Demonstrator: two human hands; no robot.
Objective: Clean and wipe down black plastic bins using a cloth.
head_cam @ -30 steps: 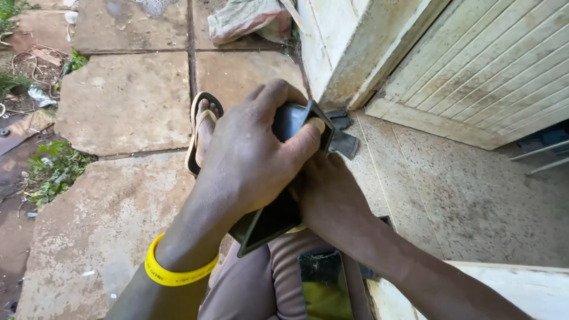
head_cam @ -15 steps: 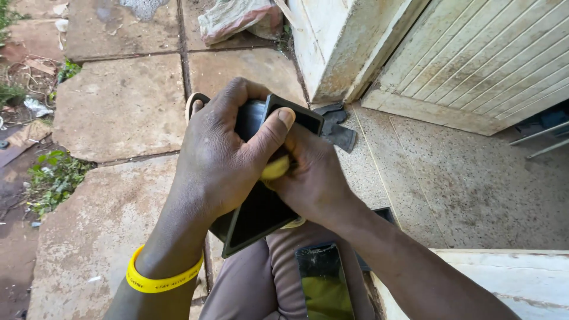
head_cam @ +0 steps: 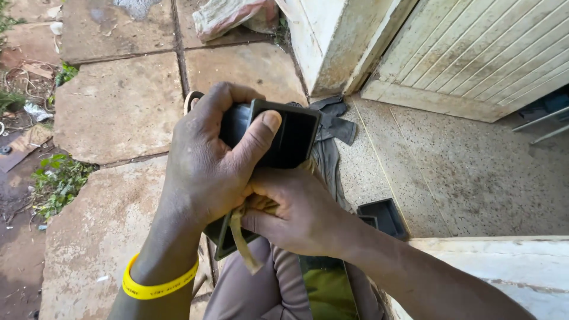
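Note:
My left hand [head_cam: 210,160] grips a black rectangular plastic tray-like piece [head_cam: 290,136] from above, thumb pressed on its upper rim. It wears a yellow wristband [head_cam: 157,284]. My right hand [head_cam: 293,210] is below, closed on a dirty yellowish rag [head_cam: 243,234] pressed against the lower part of the black piece. A strip of the rag hangs down from the fist. The piece's lower end shows beside my left wrist.
Stone paving slabs [head_cam: 112,101] with weeds lie to the left. A speckled concrete step [head_cam: 462,172] and a cream door frame [head_cam: 332,47] are on the right. Another black tray [head_cam: 385,216] sits on the step, a dark cloth [head_cam: 335,127] by the frame.
The black piece has been turned and raised, and its open face now shows at the top. My right hand has slid down it with the rag, which now hangs out below.

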